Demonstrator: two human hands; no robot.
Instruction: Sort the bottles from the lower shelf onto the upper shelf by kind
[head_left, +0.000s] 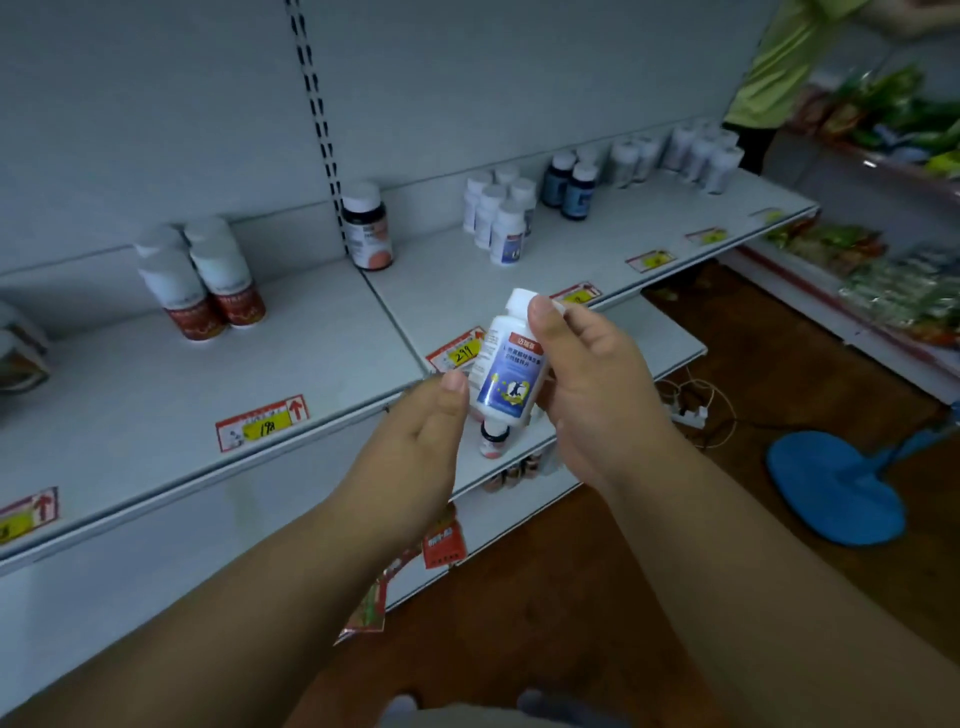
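Sorting was mid-step: my right hand (597, 395) gripped a white blue-labelled bottle (511, 364) above the lower shelf (670, 338), my left hand (421, 447), fingers loosely curled, touching its side. Next, I judged, it belonged beside the matching white bottles (498, 215) on the upper shelf (597, 244).

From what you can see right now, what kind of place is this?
Most likely a shop, perhaps a pharmacy section. Price tags line the edge of the upper shelf, bottles stand there grouped by kind, and packaged goods fill a rack to the right.
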